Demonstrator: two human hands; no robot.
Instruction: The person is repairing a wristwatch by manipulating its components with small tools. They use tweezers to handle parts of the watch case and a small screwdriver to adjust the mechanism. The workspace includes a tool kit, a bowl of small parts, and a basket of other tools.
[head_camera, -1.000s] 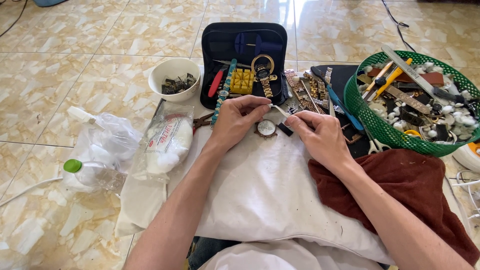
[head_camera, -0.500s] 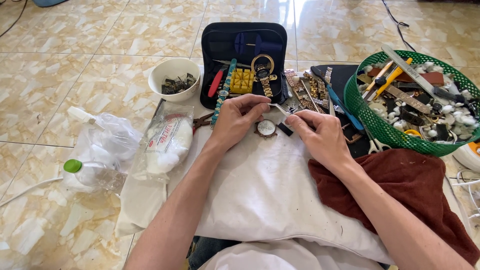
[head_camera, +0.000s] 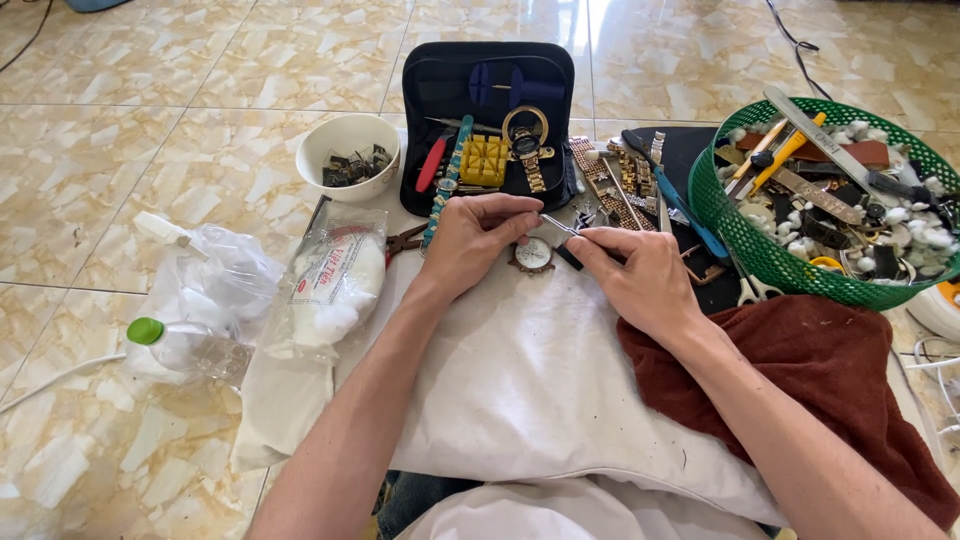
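Fingers (head_camera: 520, 208) of our left hand (head_camera: 470, 240) pinch the watch (head_camera: 533, 256) on the white cloth (head_camera: 520, 370), at six o'clock from the black case (head_camera: 440, 80), our right hand (head_camera: 640, 280) grips tweezers (head_camera: 562, 228) touching it, and nothing has shifted since a second ago, so we judge the work steady.

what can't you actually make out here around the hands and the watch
Head view only:
- Watch: dial too small to read; its upper edge is covered by the left hand.
- Tool tip: too small to name; the rest is hidden inside the right hand.
- White bowl: dark metal bits inside, too small to identify.
- Green basket: right side cut off by the frame edge.
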